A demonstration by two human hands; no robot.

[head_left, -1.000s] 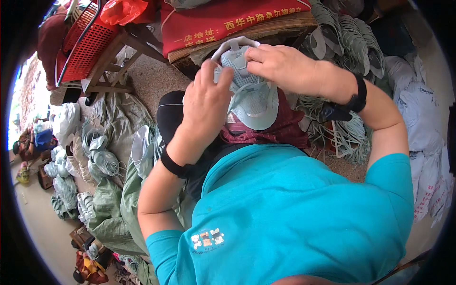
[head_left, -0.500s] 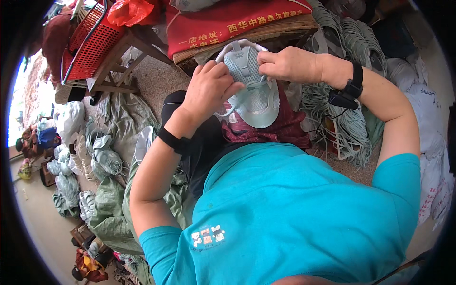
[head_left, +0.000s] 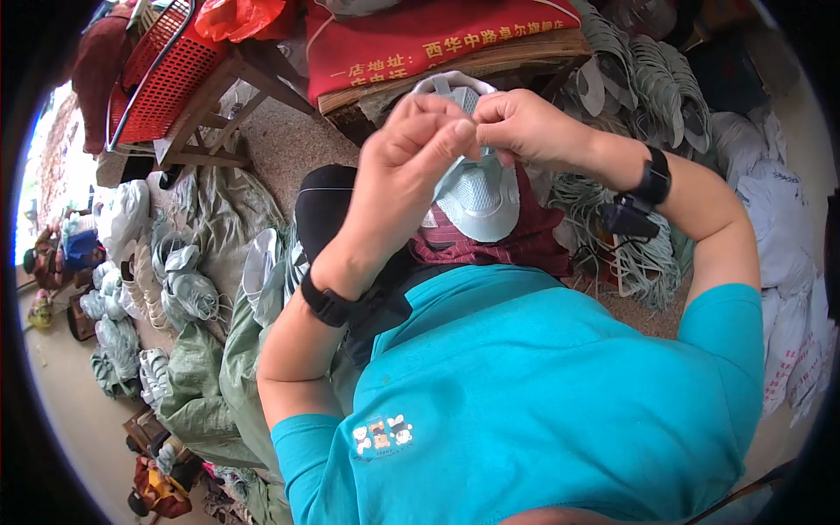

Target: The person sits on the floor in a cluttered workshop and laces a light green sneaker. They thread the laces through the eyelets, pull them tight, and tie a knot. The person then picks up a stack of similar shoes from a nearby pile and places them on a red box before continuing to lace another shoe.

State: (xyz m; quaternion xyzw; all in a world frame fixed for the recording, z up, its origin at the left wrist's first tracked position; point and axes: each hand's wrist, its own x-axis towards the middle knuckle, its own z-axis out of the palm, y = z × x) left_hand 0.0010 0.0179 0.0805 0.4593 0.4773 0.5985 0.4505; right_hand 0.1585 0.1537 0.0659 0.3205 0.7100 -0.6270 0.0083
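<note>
Centrally in the upper half of the frame, a pale blue mesh shoe (head_left: 481, 214) with a rounded toe sits over a maroon striped cloth (head_left: 542, 236) on the person's lap, its toe pointing toward the person. Over its lacing area, 2 bare hands meet: the left hand (head_left: 409, 156) comes from the lower left with its fingers curled and its thumb reaching toward the right hand (head_left: 529, 124), whose thumb and forefinger are bent close together. I cannot tell whether either hand is pinching a lace, since the fingers hide the spot. Both wrists wear black straps, and the person has on a turquoise short-sleeved T-shirt (head_left: 560, 376). Just beyond the shoe, at the top of the frame, a red cloth with yellow print (head_left: 385, 52) covers a worn wooden table (head_left: 560, 45). At upper left, a red perforated plastic basket (head_left: 171, 87) rests on a wooden stool (head_left: 201, 156). Pale green laces (head_left: 652, 267) lie bundled right of the lap, near pale sacks (head_left: 774, 219) along the right edge. Green woven sacks (head_left: 201, 381) fill the lower left, where 1 co-worker in yellow and dark red (head_left: 164, 492) shows small.
</note>
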